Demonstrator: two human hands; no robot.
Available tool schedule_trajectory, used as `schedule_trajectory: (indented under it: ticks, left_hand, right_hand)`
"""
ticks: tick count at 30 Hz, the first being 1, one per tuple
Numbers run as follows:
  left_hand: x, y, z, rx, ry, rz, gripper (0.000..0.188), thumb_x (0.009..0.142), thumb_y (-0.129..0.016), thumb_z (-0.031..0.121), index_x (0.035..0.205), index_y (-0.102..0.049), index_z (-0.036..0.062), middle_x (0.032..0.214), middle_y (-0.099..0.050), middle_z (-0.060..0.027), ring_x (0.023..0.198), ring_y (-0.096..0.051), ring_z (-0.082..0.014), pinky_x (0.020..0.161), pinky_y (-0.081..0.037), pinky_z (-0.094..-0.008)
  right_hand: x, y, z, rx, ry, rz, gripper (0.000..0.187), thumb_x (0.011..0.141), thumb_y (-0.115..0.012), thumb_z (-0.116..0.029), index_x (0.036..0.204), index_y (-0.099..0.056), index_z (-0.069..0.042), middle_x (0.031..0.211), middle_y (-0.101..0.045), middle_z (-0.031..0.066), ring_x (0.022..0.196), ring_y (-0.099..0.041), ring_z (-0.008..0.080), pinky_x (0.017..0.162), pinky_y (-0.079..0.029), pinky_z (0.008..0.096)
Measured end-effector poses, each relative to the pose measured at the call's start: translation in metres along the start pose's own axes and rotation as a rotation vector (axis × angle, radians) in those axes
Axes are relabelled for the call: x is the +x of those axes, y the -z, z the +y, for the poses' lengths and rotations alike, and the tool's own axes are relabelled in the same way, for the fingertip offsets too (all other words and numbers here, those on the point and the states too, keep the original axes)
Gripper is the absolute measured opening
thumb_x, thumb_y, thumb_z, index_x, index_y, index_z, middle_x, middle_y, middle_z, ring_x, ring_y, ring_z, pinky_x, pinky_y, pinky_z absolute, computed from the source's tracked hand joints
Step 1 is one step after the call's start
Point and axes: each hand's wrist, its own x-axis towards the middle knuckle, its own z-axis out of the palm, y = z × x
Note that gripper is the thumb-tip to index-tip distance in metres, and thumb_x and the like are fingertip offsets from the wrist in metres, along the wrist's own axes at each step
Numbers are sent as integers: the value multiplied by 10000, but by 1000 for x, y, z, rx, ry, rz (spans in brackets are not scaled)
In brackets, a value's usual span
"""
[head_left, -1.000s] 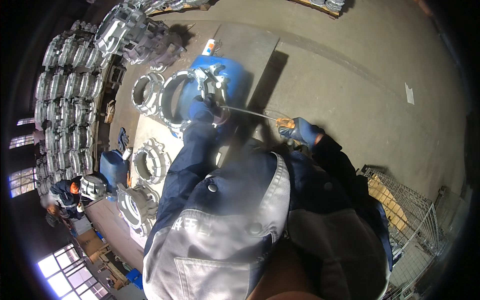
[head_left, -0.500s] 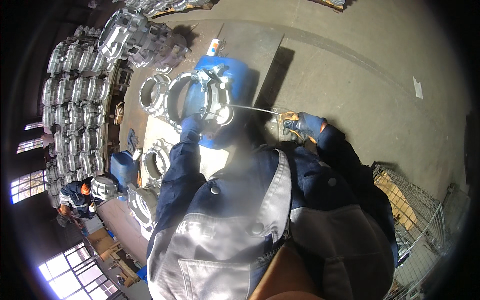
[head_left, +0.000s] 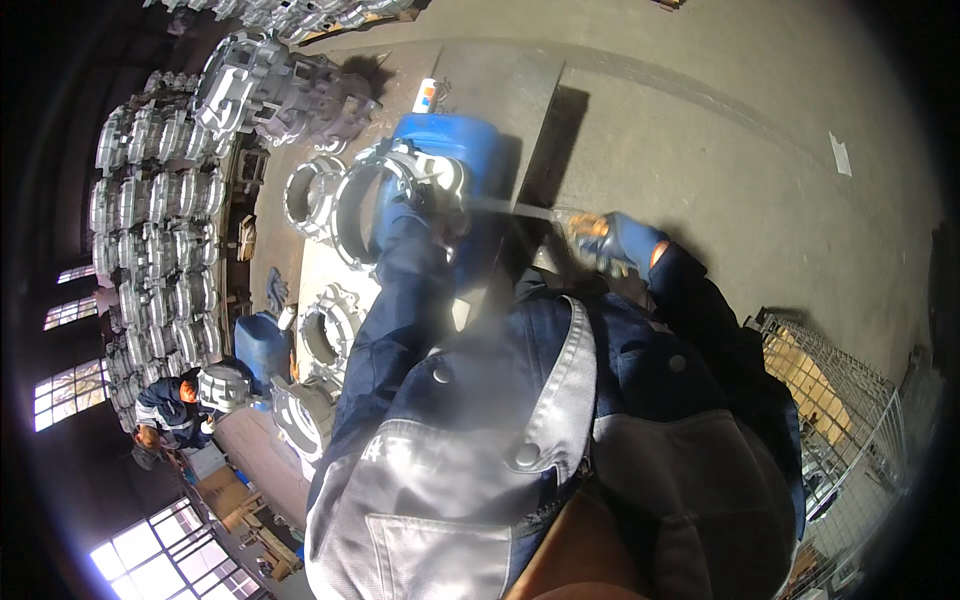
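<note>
A silvery ring-shaped metal casting [head_left: 357, 200] stands on a blue plastic drum [head_left: 470, 140] in front of me. My left hand [head_left: 405, 222], in a dark blue glove, grips the casting's near rim; its fingertips are partly hidden. My right hand [head_left: 618, 243], in a blue and dark glove, is closed around the orange-yellow grip of a long thin rod-like tool [head_left: 510, 208]. Its shaft is smeared by motion and points left to the casting's right side. Whether the tip touches the metal is unclear.
Another ring casting [head_left: 303, 195] sits to the left, with more castings [head_left: 325, 325] nearer me. Stacked castings [head_left: 160, 240] line the far left. A white can [head_left: 426, 95] stands beyond the drum. A wire cage [head_left: 830, 400] is at right. Another person [head_left: 170, 405] works at lower left.
My left hand has shifted up and right along the casting, which looks slightly turned. The tool's shaft, sharp before, is now blurred. The whole view has shifted a little.
</note>
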Motion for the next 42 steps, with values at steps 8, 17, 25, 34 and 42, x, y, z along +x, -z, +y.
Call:
schedule_trajectory:
  ticks: [8, 17, 25, 34, 42]
  left_hand:
    - [32, -10, -73, -329, 38, -231, 466, 846, -618, 401, 1052, -655, -16, 1010, -670, -226, 945, -638, -369, 832, -483, -421]
    - [-42, 4, -33, -625, 28, -265, 391, 702, -750, 280, 979, -662, 18, 801, -684, -130, 745, -645, -254, 685, -490, -359]
    - [-15, -32, -69, -444, 144, -353, 577, 485, -865, 225, 974, -651, 5, 838, -688, -99, 770, -643, -210, 718, -493, -343]
    - [-49, -25, -67, -919, 90, 653, 411, 823, -686, 190, 1175, -592, -2, 1055, -659, -196, 974, -642, -316, 878, -484, -360]
    - [-221, -105, -135, -325, 822, 409, 266, 813, -625, 104, 1077, -613, 78, 849, -664, -140, 721, -626, -242, 655, -497, -345]
  right_hand:
    - [7, -19, 24, 88, 21, 199, 381, 907, -594, -327, 1236, -592, -134, 996, -692, 54, 800, -633, 135, 732, -520, 292]
    - [2, -46, 9, 82, 106, -43, 357, 940, -534, -252, 1230, -582, -49, 1142, -640, 81, 998, -592, 159, 869, -469, 281]
    - [22, -51, 27, -139, 162, -41, 348, 950, -530, -228, 1228, -587, -26, 1223, -619, 88, 1097, -581, 158, 931, -448, 266]
    - [-31, -32, -25, -515, 165, 154, 378, 825, -695, -377, 1034, -684, -63, 911, -703, 157, 803, -671, 307, 723, -507, 344]
    - [-39, -20, -108, -671, 226, 272, 389, 812, -676, -432, 978, -652, -81, 691, -643, 141, 586, -617, 287, 592, -491, 385]
